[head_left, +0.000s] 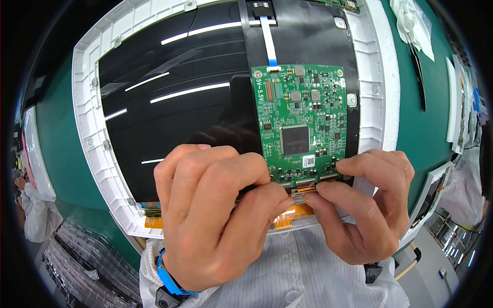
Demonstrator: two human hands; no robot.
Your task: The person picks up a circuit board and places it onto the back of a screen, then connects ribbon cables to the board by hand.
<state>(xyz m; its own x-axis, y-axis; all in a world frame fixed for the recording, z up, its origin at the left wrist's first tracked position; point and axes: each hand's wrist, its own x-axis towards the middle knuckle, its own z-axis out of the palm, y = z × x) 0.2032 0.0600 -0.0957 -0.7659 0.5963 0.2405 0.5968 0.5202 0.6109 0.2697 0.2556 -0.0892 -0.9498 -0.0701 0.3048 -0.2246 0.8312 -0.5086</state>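
Note:
A green circuit board (pixel 321 110) with a large square chip lies on the back of a dark display panel (pixel 169 113), set in a white plastic frame (pixel 84 77). At the board's near edge, an orange flex cable (pixel 306 189) meets a row of small connectors. My left hand (pixel 210 215), with a blue band on its wrist, is closed, its thumb and finger pinching the cable's left side. From the right, my right hand (pixel 367 203) pinches the cable with thumb and forefinger, another fingertip resting on the board's edge. My fingers partly hide the cable ends. A white ribbon cable (pixel 268 41) joins the board's far edge.
Black tweezers (pixel 418 77) lie on the green mat (pixel 411 131) at the right, beside a crumpled white cloth (pixel 413 23). Another framed panel (pixel 430 197) stands at the lower right. Clear plastic trays (pixel 87 256) are at the lower left, near another person's white sleeve (pixel 38 215).

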